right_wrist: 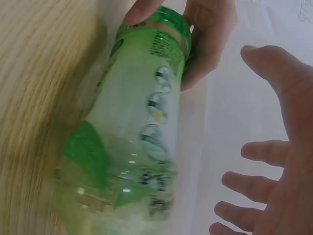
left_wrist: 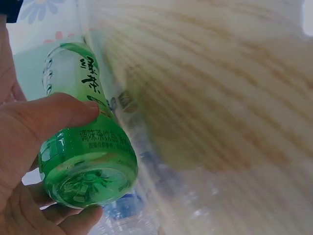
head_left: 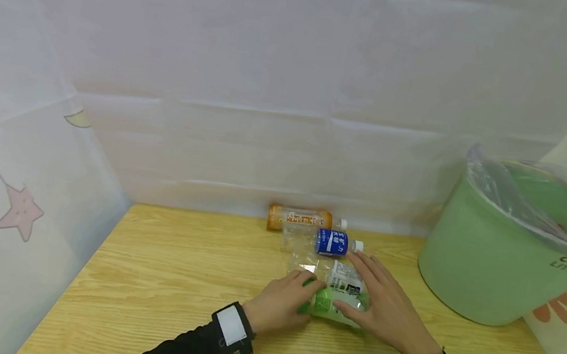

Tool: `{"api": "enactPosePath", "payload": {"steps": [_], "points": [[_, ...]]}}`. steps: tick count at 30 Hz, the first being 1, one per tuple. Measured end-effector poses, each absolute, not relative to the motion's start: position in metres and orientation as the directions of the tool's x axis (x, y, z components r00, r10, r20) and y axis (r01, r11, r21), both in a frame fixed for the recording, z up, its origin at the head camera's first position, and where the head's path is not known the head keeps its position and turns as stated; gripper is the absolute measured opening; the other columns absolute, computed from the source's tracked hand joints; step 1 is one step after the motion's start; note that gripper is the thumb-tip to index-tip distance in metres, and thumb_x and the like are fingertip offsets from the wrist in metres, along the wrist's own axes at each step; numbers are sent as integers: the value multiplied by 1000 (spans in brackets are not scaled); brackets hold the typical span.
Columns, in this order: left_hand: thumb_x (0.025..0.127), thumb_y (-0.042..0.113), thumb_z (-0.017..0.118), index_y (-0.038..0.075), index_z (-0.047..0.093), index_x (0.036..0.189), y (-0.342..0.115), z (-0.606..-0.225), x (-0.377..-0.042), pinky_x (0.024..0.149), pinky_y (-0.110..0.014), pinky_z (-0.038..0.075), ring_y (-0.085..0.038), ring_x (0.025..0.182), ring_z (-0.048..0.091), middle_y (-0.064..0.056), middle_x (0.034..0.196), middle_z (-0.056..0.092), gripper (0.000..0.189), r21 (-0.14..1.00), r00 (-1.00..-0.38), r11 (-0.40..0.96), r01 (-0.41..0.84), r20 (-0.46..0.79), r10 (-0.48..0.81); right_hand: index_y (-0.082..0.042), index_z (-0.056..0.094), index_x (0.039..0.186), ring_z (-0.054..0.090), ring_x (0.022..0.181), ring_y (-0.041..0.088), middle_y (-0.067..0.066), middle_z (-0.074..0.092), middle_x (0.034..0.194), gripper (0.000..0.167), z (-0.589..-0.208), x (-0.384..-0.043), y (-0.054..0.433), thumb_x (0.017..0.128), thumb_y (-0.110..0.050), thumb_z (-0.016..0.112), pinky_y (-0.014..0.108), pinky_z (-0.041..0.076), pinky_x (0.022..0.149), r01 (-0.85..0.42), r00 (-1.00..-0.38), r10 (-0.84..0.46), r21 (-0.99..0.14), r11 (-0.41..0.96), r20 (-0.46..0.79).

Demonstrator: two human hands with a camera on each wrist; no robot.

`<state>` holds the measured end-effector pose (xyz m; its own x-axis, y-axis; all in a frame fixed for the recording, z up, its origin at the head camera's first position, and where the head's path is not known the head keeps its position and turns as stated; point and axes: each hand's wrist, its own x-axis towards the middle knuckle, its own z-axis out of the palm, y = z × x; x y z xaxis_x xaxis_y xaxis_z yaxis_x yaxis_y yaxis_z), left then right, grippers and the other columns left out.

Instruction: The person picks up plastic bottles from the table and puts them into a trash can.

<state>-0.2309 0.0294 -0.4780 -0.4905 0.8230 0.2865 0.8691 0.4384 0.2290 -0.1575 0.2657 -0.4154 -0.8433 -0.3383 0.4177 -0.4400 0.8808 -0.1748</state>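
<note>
My left hand (head_left: 281, 301) grips a green tea bottle (head_left: 333, 306) near its base. The bottle lies on its side, low over the wooden table; whether it touches the wood I cannot tell. In the left wrist view, the thumb lies across the green label (left_wrist: 73, 78) and the fingers curl underneath. My right hand (head_left: 388, 314) is beside the bottle's other end, its fingers spread; the right wrist view shows a gap between hand and bottle. Just beyond are a clear bottle with a white label (head_left: 347, 277), a blue-labelled bottle (head_left: 331, 242) and an orange-labelled bottle (head_left: 305, 219), all lying down.
A green bin (head_left: 478, 265) lined with a clear plastic bag (head_left: 511, 200) stands at the table's back right. The wooden table (head_left: 160, 280) meets a white sheet (head_left: 246, 135) behind the bottles. Printed sheets hang at both sides.
</note>
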Motion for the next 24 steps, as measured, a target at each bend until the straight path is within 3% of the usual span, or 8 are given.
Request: {"api": "enactPosePath", "payload": {"steps": [3, 8, 11, 15, 24], "points": [[87, 31, 83, 13, 48, 150, 27, -472, -231, 85, -30, 56, -23, 126, 51, -7, 139, 52, 74, 243, -493, 435, 867, 299, 817, -8, 39, 157, 40, 135, 51, 22, 43, 152, 99, -414, -157, 266, 81, -55, 82, 70, 39, 100, -440, -848, -345, -170, 882, 403], [88, 30, 83, 12, 45, 151, 23, -459, -231, 84, -29, 56, -23, 126, 51, -8, 141, 51, 76, 234, -471, 411, 881, 362, 804, -7, 45, 153, 51, 125, 47, 21, 52, 143, 109, -414, -155, 268, 66, -50, 94, 66, 46, 95, -452, -846, -376, -135, 882, 378], [87, 28, 84, 11, 47, 150, 23, -453, -230, 84, -27, 55, -21, 125, 52, -6, 139, 51, 74, 226, -457, 398, 889, 400, 794, -4, 56, 143, 60, 111, 41, 19, 61, 129, 98, -414, -153, 269, 60, -35, 100, 58, 53, 86, -424, -861, -364, -109, 899, 354], [86, 26, 85, 12, 50, 148, 23, -448, -229, 86, -26, 54, -19, 124, 52, -5, 137, 52, 72, 234, -457, 393, 889, 415, 787, -2, 65, 130, 63, 100, 34, 15, 66, 117, 81, -414, -153, 268, 60, -20, 100, 50, 54, 77, -377, -890, -325, -113, 919, 320], [83, 26, 88, 13, 50, 147, 20, -445, -228, 92, -28, 52, -20, 124, 53, -5, 138, 53, 76, 244, -456, 387, 889, 406, 792, -1, 66, 129, 62, 99, 34, 15, 66, 117, 78, -413, -152, 267, 61, -20, 100, 50, 54, 76, -377, -891, -325, -119, 918, 318]]}}
